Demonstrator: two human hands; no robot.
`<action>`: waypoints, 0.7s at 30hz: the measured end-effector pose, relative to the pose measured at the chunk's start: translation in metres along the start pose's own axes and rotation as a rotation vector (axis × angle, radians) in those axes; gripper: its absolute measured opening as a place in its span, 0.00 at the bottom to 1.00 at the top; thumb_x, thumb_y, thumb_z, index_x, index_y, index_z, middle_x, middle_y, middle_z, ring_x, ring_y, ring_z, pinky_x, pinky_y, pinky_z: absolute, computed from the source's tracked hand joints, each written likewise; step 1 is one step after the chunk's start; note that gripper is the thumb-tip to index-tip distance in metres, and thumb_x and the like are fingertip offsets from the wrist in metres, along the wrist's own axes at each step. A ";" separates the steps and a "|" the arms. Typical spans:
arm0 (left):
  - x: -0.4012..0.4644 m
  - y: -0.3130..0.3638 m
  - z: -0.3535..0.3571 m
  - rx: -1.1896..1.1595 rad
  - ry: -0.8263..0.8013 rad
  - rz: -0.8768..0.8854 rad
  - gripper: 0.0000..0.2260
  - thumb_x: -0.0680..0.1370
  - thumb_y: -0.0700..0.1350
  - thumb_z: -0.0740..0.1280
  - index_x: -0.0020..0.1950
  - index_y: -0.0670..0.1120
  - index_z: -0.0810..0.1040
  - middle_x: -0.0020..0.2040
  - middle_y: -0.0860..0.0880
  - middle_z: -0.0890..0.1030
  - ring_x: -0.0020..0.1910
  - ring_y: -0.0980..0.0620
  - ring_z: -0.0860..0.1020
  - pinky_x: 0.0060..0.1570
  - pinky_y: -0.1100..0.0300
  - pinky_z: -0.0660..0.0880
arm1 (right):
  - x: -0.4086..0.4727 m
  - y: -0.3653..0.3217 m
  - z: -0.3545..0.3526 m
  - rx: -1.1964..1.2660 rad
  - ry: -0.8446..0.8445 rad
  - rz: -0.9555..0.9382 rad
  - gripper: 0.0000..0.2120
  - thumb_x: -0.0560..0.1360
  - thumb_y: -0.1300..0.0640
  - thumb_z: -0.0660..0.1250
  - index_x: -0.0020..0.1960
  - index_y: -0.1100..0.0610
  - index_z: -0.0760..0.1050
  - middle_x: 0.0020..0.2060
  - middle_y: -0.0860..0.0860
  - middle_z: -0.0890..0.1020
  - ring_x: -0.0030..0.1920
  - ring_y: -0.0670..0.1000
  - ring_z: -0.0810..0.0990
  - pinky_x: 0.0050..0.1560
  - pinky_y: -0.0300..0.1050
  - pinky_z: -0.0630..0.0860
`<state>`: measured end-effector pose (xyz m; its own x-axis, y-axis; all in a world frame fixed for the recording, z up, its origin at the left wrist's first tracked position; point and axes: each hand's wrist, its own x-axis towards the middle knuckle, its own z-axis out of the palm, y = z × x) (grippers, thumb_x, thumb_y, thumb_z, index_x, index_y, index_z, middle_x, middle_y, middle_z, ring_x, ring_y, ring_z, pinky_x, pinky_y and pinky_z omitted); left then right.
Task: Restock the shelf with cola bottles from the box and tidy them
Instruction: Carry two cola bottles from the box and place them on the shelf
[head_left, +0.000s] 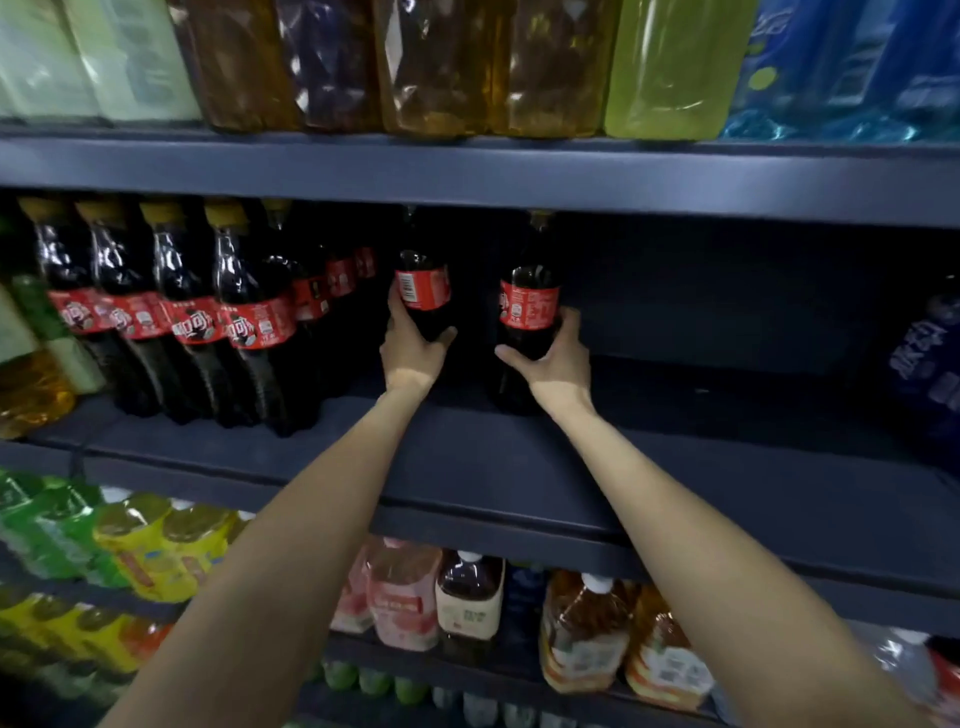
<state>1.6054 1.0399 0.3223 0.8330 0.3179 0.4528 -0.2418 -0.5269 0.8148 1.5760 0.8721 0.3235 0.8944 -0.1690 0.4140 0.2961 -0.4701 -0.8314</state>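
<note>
Your left hand (413, 345) grips one cola bottle (423, 283) and your right hand (553, 361) grips another bottle (530, 306), fingers curled round each. Both stand upright on the middle shelf (519, 467), right of the cola row (197, 312).

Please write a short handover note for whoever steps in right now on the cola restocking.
Left hand: grips the left cola bottle low on its body, deep on the middle shelf.
Right hand: grips the right cola bottle, standing on the same shelf.
Done: a row of cola bottles fills the shelf's left part.
Left: release both bottles, line them up with the row, fill the bare stretch to the right. The box is out of view.
</note>
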 end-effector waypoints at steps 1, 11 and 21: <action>0.007 -0.004 0.001 0.000 0.004 0.013 0.40 0.73 0.45 0.72 0.78 0.48 0.50 0.70 0.44 0.71 0.68 0.43 0.70 0.64 0.56 0.65 | 0.007 0.000 0.009 0.003 0.010 -0.012 0.39 0.66 0.49 0.77 0.69 0.56 0.61 0.61 0.54 0.77 0.60 0.55 0.76 0.58 0.46 0.73; 0.033 -0.036 0.012 0.352 0.011 0.235 0.42 0.75 0.59 0.67 0.78 0.44 0.45 0.68 0.39 0.70 0.57 0.38 0.77 0.47 0.46 0.75 | 0.047 0.009 0.071 -0.270 0.149 -0.131 0.37 0.74 0.44 0.68 0.74 0.58 0.54 0.69 0.58 0.66 0.68 0.58 0.67 0.63 0.53 0.69; 0.041 -0.027 0.014 0.293 -0.045 0.122 0.41 0.77 0.52 0.66 0.78 0.47 0.41 0.69 0.40 0.67 0.57 0.38 0.76 0.49 0.45 0.74 | 0.041 -0.002 0.085 -0.345 0.180 -0.016 0.37 0.78 0.51 0.64 0.77 0.53 0.43 0.72 0.56 0.64 0.69 0.59 0.65 0.62 0.55 0.69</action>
<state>1.6534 1.0563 0.3134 0.8293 0.2064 0.5193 -0.1932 -0.7660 0.6131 1.6408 0.9393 0.3109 0.8086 -0.2935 0.5099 0.1522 -0.7328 -0.6632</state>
